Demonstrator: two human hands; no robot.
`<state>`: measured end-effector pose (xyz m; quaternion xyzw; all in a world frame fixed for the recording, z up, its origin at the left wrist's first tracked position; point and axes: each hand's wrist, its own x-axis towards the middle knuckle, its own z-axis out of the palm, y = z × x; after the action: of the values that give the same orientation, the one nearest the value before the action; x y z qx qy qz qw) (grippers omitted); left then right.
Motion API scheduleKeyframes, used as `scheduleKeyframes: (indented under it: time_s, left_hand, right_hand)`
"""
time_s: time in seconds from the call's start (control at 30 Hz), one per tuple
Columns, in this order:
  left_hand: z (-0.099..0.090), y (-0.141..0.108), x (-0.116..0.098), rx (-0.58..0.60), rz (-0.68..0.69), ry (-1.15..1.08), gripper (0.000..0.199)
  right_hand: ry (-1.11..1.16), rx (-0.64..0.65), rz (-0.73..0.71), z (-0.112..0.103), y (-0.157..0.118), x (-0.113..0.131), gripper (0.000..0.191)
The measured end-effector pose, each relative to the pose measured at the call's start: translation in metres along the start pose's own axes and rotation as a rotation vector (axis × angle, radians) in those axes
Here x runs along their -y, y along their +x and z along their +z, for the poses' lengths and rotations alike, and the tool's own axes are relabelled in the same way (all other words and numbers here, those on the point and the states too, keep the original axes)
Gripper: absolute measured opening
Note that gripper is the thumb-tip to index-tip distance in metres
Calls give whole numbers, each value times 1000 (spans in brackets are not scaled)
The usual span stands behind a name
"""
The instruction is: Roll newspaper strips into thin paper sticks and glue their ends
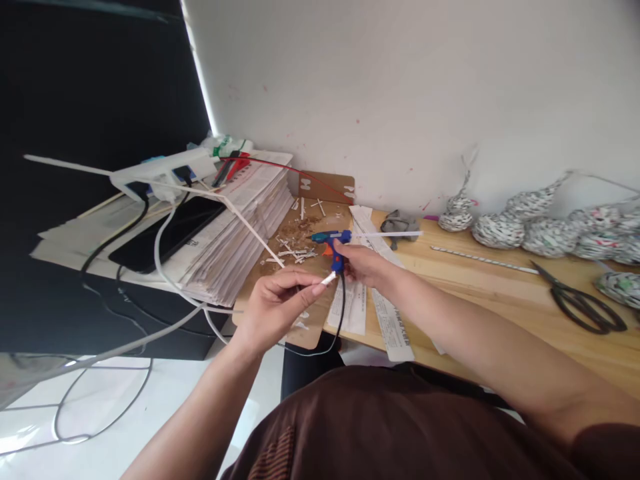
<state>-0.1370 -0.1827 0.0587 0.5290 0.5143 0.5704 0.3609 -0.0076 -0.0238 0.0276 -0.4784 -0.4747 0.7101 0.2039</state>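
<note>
The blue glue gun, the only one, was above the right edge of the cardboard; the right hand was curled around its handle. The left hand pinched one white rod between thumb and fingers, its tip beside the handle. One phone lay near the front edge of the paper stack. One pair of scissors lay toward the table's right side.

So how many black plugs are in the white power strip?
2: the left plug at the left end of the power strip, the right plug right of its middle. Any behind it would be hidden.
</note>
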Motion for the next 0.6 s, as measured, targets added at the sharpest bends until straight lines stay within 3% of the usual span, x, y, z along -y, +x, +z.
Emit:
scheduleKeyframes:
  time_s: [0.13, 0.23, 0.37, 0.5, 0.6]
  left_hand:
    - [3, 8, 3, -3, 18, -20, 11]
    - [4, 11, 6, -14, 11, -45, 11]
    - [8, 13, 8, -60, -28, -118, 9]
    - [15, 16, 6, -63, -28, -197, 9]
    - [23, 20, 3, 5, -19, -213, 7]
  right_hand:
    - [21, 1, -23, 13, 15, 7, 27]
    - [27, 26, -60, 11, 8, 8, 18]
    - [-12, 58, -154, -5, -29, 3, 8]
    - [-25, 269, -480, -14, -76, -3, 27]
    - [-4, 309, -571, -8, -95, -4, 29]
